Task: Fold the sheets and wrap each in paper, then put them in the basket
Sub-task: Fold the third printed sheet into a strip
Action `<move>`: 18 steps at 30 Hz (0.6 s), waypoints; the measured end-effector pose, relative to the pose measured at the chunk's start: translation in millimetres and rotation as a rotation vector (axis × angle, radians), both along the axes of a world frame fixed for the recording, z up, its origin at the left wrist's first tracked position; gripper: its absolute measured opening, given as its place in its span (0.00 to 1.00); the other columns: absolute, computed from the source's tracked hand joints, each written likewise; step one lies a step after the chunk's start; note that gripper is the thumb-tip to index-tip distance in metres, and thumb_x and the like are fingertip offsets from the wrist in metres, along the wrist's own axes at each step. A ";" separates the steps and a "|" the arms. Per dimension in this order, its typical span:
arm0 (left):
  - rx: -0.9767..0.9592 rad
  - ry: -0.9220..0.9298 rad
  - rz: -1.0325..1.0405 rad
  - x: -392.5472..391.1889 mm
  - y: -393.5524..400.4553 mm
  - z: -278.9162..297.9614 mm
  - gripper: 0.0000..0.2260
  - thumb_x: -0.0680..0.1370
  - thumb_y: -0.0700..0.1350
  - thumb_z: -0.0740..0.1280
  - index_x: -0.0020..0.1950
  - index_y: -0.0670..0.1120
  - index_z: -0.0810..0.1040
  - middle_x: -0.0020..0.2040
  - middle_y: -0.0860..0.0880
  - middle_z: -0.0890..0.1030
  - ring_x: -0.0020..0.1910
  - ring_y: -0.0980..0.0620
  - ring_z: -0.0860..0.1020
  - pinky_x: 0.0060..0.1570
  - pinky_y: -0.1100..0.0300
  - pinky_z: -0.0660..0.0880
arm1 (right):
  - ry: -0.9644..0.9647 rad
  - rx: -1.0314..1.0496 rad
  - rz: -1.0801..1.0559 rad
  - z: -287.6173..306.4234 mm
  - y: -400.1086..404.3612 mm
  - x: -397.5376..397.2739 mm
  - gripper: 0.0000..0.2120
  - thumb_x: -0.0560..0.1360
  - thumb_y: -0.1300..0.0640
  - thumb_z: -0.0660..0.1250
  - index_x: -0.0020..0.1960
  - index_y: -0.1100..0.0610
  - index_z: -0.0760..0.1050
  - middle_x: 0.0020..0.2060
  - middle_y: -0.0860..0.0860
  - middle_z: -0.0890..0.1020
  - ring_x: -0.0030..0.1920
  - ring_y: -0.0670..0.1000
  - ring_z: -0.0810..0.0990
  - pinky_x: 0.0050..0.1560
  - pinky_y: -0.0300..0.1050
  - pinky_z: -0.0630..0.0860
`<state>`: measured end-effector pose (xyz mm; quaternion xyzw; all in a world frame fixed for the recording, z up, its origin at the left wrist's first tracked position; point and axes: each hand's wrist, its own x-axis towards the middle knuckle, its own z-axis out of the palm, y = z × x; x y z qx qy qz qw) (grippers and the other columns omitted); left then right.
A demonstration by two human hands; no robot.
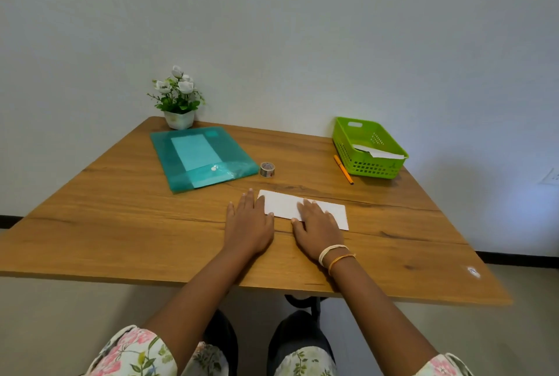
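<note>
A white folded sheet [282, 203] lies flat as a long strip near the middle of the wooden table [121, 224]. My left hand [249, 221] rests palm down at the strip's left end, fingers spread, its thumb edge touching the paper. My right hand [319, 224] presses flat on the right half of the strip. Neither hand grips anything. The green basket [375, 168] stands at the back right and holds a white paper packet [376, 151]. A teal folder [202, 157] with pale paper inside lies at the back left.
A small roll of tape [267, 169] stands just right of the folder. An orange pen [343, 169] lies against the basket's left side. A potted white flower [178, 100] sits at the table's back edge by the wall.
</note>
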<state>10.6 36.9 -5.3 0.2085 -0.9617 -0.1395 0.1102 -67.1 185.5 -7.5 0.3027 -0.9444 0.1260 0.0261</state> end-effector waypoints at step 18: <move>0.160 0.281 -0.038 38.7 -110.5 7.9 0.13 0.77 0.43 0.65 0.61 0.49 0.80 0.61 0.50 0.80 0.60 0.51 0.77 0.60 0.54 0.73 | 0.155 -0.268 0.223 14.5 -92.6 31.3 0.17 0.75 0.59 0.61 0.64 0.58 0.73 0.60 0.55 0.76 0.61 0.54 0.74 0.63 0.46 0.71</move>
